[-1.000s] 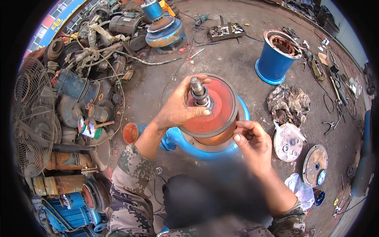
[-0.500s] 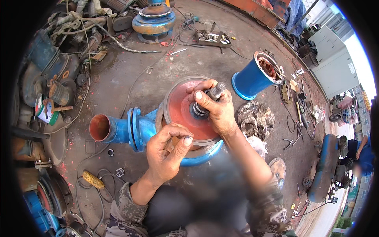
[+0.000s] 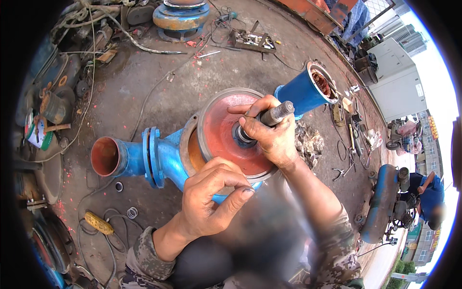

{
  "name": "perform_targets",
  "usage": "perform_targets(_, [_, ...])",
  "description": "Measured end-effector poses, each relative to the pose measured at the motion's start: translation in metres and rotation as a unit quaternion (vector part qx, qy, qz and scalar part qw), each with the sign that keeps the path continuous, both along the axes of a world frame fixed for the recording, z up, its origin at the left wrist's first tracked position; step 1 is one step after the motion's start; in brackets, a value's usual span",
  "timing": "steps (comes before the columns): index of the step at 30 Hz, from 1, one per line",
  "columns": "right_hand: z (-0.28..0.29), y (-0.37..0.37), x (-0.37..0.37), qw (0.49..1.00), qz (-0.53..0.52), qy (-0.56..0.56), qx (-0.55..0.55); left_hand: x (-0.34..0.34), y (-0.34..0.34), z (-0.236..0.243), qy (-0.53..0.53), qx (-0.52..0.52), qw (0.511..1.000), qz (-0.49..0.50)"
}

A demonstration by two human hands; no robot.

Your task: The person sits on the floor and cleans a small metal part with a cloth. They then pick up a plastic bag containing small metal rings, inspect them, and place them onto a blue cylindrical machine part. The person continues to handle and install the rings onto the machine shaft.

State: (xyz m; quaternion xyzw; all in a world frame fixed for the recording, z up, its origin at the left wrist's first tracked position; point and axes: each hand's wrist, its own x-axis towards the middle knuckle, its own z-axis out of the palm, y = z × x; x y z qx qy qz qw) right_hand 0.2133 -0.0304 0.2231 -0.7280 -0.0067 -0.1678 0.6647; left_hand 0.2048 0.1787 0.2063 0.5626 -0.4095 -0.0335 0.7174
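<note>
A blue pump casing [image 3: 174, 161] stands on the ground before me, its flanged pipe pointing left. Over its round opening lies a red disc [image 3: 219, 127] with a grey metal rim, off to the right, so a brown inner wall shows at the left. From the disc's middle a steel shaft [image 3: 278, 113] rises, leaning right, with a dark spring-like collar at its foot. My right hand [image 3: 275, 139] is wrapped round the shaft just above that collar. Close to the disc's near rim, my left hand [image 3: 209, 200] is closed in a pinch; what it holds, if anything, cannot be made out.
A blue cylindrical housing [image 3: 301, 91] with windings inside stands beyond the disc. Crumpled plastic [image 3: 309, 143] lies right of the disc. A metal toolbox [image 3: 253, 40] sits farther off. At lower left are a yellow control box [image 3: 98, 223] with cable and a coil spring [image 3: 132, 212]. A person [image 3: 430, 192] bends at far right.
The view has shifted. The disc and shaft sit farther right over the casing, leaving a wider gap at the left. My left hand has moved right and nearer me, still pinched.
</note>
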Motion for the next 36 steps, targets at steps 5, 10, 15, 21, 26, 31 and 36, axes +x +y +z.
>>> perform_targets(5, [0.003,0.022,-0.005,0.992,-0.110,0.010,0.057,0.022,-0.007,0.003,-0.142,0.046,0.970,0.191])
perform_targets(10, [0.001,0.037,-0.001,0.979,-0.194,0.004,0.064,0.057,-0.024,-0.013,-0.129,0.049,0.949,0.285])
perform_targets(15, [-0.003,0.037,-0.008,0.983,-0.176,-0.034,0.048,0.059,-0.032,-0.018,-0.107,0.016,0.951,0.290])
perform_targets(21, [-0.005,0.032,-0.005,0.974,-0.212,0.036,0.067,0.063,-0.043,-0.028,-0.098,0.041,0.947,0.302])
perform_targets(26, [0.002,0.012,-0.007,0.997,-0.048,0.034,0.045,0.062,-0.044,-0.030,-0.113,0.070,0.947,0.292])
perform_targets(31, [-0.005,-0.012,-0.002,0.997,0.080,-0.012,-0.016,0.058,-0.043,-0.030,-0.115,0.093,0.943,0.299])
perform_targets(36, [-0.008,-0.017,0.003,0.995,0.097,-0.024,-0.028,0.060,-0.043,-0.025,-0.119,0.119,0.938,0.304])
